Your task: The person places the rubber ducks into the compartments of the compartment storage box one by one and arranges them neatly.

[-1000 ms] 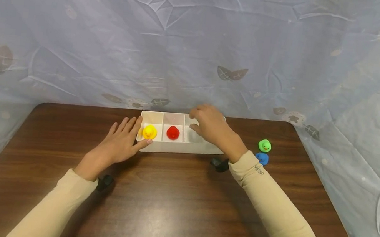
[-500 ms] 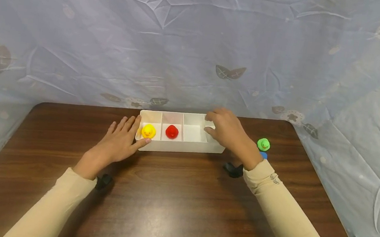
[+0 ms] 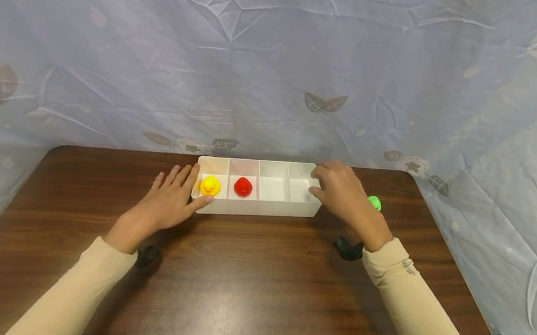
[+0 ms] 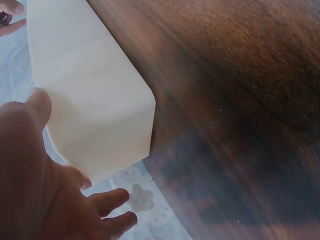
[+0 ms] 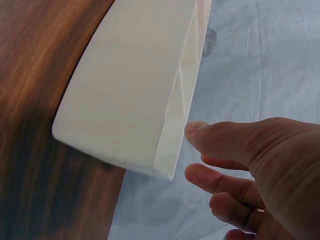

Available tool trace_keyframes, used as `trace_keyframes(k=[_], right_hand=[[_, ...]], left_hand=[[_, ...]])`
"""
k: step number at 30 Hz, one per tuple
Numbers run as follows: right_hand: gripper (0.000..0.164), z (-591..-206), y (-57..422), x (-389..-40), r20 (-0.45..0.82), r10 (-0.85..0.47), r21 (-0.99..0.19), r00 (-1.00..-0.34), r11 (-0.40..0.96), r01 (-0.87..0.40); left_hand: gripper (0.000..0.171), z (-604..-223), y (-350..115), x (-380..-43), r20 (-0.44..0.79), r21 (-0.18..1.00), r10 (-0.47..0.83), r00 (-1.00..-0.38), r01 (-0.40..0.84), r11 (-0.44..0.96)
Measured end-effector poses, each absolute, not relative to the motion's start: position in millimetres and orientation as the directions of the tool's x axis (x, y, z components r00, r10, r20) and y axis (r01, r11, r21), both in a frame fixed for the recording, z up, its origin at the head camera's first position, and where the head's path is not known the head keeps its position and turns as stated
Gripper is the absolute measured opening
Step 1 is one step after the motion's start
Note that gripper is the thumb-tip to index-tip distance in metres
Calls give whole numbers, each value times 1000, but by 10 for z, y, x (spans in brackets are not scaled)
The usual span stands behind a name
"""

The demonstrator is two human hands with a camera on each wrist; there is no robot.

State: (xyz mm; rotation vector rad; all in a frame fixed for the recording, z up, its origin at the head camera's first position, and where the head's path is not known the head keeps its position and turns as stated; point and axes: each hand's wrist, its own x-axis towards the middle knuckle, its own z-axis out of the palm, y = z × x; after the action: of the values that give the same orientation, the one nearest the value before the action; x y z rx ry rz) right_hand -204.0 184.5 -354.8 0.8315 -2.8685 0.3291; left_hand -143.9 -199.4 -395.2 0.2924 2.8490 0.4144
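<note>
A white divided box (image 3: pixel 258 207) lies along the far part of the table. Its leftmost compartment holds a yellow rubber duck (image 3: pixel 210 186), and the one beside it a red rubber duck (image 3: pixel 243 187). My left hand (image 3: pixel 170 197) rests at the box's left end, fingers spread and thumb at the front rim. My right hand (image 3: pixel 341 192) hovers by the right end, fingers loosely bent. In the right wrist view the thumb (image 5: pixel 220 137) is close to the rim, and nothing lies between it and the fingers. A green duck (image 3: pixel 374 202) shows partly past the right hand.
The brown wooden table (image 3: pixel 231 289) stretches toward me in front of the box. A grey patterned curtain (image 3: pixel 268 80) hangs right behind the table and along its sides. Black wrist cameras sit under both wrists, the right one (image 3: pixel 348 249) low over the tabletop.
My right hand has moved right, from over the third compartment to past the box's right end, uncovering the two right compartments. It now hides the blue duck. The left hand has stayed put.
</note>
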Motion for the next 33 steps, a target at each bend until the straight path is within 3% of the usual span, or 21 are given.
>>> trace_keyframes(k=[14,33], right_hand=[[32,-3625,2285,-1833,176,-446,-174,-878,864,-473],[38,-3774,2963,-1552,15,-297,-231,-955,928,-292]], left_hand=[[99,-3953,-1995,-1427,-210,303,229,-951,160,940],[100,-3972,-1990,-1448,-216,307,238,-947,165,937]])
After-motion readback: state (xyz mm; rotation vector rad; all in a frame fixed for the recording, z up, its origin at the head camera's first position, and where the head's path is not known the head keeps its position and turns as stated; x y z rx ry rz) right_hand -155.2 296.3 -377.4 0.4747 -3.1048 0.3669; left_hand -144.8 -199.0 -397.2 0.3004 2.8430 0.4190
